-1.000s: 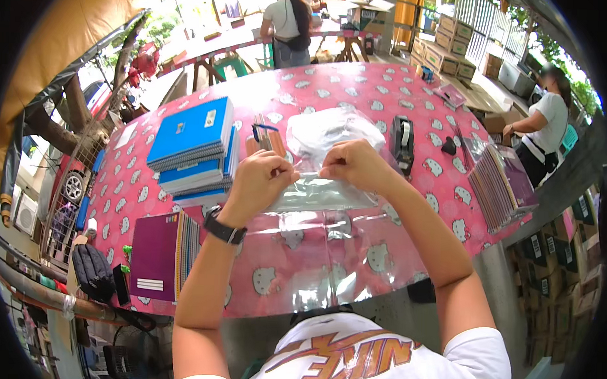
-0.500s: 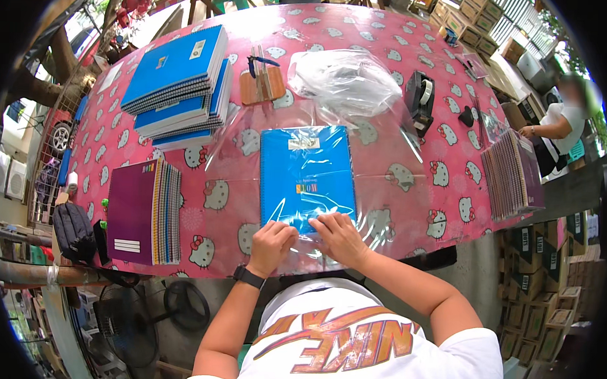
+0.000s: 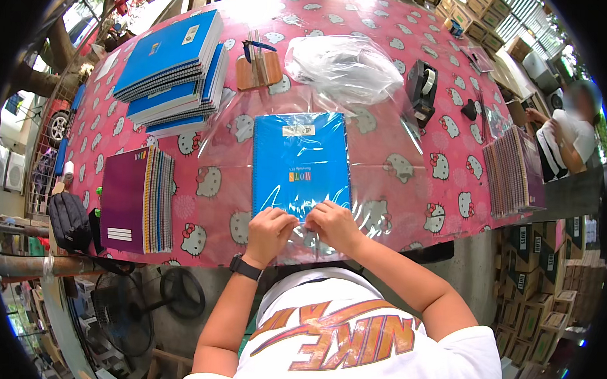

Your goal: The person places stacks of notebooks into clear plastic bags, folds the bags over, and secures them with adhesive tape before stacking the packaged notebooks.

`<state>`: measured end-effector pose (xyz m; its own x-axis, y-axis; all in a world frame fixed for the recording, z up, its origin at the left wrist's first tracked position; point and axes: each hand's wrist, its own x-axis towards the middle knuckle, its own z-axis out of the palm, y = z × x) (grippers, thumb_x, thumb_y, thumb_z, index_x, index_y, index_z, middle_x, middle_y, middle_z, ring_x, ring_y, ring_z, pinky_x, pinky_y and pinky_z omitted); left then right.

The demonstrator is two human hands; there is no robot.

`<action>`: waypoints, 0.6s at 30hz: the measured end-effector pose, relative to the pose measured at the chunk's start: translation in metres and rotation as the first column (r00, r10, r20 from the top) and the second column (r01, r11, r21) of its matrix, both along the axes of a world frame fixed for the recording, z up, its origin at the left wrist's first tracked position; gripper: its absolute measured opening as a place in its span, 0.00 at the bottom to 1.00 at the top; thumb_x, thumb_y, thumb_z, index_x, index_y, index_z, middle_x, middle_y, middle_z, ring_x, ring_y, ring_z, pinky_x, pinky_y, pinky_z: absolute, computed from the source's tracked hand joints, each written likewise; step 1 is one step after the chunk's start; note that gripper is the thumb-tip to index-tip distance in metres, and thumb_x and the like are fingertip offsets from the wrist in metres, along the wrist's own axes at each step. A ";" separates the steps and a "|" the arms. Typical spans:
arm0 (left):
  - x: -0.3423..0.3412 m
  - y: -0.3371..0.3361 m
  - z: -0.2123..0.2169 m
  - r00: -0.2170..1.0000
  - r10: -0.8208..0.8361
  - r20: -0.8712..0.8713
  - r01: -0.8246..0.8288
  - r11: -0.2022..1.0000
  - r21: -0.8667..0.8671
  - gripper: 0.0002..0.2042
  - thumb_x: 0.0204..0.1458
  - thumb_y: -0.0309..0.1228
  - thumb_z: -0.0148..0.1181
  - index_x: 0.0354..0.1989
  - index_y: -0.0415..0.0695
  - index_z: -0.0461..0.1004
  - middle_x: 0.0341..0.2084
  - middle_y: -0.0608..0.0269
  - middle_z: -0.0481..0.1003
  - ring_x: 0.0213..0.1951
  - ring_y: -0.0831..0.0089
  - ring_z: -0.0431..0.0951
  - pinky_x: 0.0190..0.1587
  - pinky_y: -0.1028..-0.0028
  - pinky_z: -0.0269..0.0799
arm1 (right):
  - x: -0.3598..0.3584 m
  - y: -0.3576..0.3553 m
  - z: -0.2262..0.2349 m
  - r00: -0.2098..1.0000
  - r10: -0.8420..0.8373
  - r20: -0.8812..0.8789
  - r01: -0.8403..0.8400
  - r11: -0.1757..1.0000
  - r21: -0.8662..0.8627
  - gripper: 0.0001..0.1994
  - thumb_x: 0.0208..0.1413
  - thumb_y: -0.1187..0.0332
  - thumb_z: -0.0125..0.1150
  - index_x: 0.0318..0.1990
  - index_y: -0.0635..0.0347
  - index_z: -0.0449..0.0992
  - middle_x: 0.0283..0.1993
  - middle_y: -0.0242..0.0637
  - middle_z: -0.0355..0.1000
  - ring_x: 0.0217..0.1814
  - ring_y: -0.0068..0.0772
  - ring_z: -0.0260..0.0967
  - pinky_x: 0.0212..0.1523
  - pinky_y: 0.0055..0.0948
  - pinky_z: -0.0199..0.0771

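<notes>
A blue spiral notebook point(image 3: 303, 149) lies flat in front of me, under or inside clear plastic film point(image 3: 378, 149) that shines with creases. My left hand point(image 3: 270, 234) is closed at the notebook's near edge, pinching the film. Close beside it my right hand point(image 3: 334, 227) is also closed on the film, fingertips bent together. The two hands nearly meet at the middle of that edge. I cannot tell whether the film is a bag or a sheet.
Blue notebooks point(image 3: 164, 54) are stacked far left, with purple notebooks point(image 3: 124, 200) nearer. Beyond my notebook are a wooden block with blue-handled pliers point(image 3: 258, 51), crumpled clear plastic point(image 3: 344, 67) and a tape dispenser point(image 3: 422, 93). Wrapped notebooks point(image 3: 511, 173) stand right, near another person point(image 3: 566, 135).
My hands have come closer together along the notebook's near edge and pinch the film there. The whole view has shifted slightly. The other person's arms have changed position.
</notes>
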<state>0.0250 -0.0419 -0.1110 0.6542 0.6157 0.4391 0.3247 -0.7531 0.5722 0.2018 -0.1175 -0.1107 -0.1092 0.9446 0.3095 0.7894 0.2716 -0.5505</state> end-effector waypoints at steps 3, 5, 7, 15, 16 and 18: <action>0.003 -0.002 0.008 0.986 0.119 -0.120 -0.138 0.975 -0.174 0.06 0.39 0.29 0.67 0.25 0.45 0.77 0.18 0.64 0.73 0.22 0.67 0.73 0.25 0.70 0.67 | 0.001 0.004 0.003 0.999 -0.021 -0.043 0.016 0.995 -0.099 0.07 0.46 0.68 0.62 0.26 0.59 0.70 0.27 0.36 0.68 0.35 0.41 0.69 0.33 0.34 0.69; 0.007 -0.001 0.013 0.967 0.170 -0.187 -0.221 0.928 -0.301 0.17 0.35 0.33 0.71 0.35 0.43 0.75 0.16 0.64 0.72 0.21 0.67 0.74 0.25 0.70 0.68 | 0.001 0.004 0.004 0.992 -0.105 -0.076 0.096 0.989 -0.115 0.10 0.46 0.66 0.64 0.30 0.59 0.69 0.29 0.37 0.68 0.36 0.43 0.69 0.34 0.36 0.70; 0.018 0.004 0.024 0.842 0.324 -0.431 -0.485 0.805 -0.341 0.33 0.29 0.35 0.75 0.49 0.43 0.67 0.18 0.64 0.73 0.25 0.68 0.76 0.28 0.71 0.71 | 0.007 0.010 0.009 0.984 -0.162 -0.072 0.150 0.978 -0.146 0.13 0.44 0.64 0.66 0.33 0.58 0.69 0.31 0.38 0.68 0.35 0.45 0.69 0.34 0.38 0.70; -0.006 0.018 -0.018 0.816 0.509 -0.273 -0.570 0.629 -0.529 0.60 0.20 0.49 0.78 0.64 0.37 0.47 0.50 0.44 0.69 0.50 0.54 0.72 0.51 0.64 0.68 | 0.021 0.040 0.024 0.972 -0.236 0.024 0.211 0.816 -0.538 0.21 0.34 0.54 0.72 0.28 0.59 0.71 0.29 0.42 0.74 0.34 0.46 0.73 0.33 0.39 0.71; -0.002 0.016 -0.011 0.814 0.488 -0.315 -0.578 0.636 -0.511 0.57 0.23 0.48 0.77 0.62 0.34 0.49 0.51 0.42 0.68 0.50 0.57 0.73 0.51 0.65 0.69 | 0.024 0.040 0.022 0.969 -0.248 0.016 0.219 0.822 -0.526 0.20 0.35 0.54 0.72 0.27 0.59 0.71 0.28 0.42 0.74 0.33 0.46 0.73 0.33 0.39 0.71; 0.008 0.009 -0.001 0.804 0.510 -0.306 -0.592 0.634 -0.497 0.55 0.24 0.48 0.76 0.62 0.34 0.51 0.49 0.42 0.70 0.48 0.56 0.74 0.50 0.65 0.69 | 0.031 0.040 0.017 0.967 -0.256 0.011 0.225 0.829 -0.513 0.20 0.36 0.55 0.72 0.26 0.60 0.71 0.27 0.42 0.74 0.33 0.46 0.73 0.33 0.40 0.71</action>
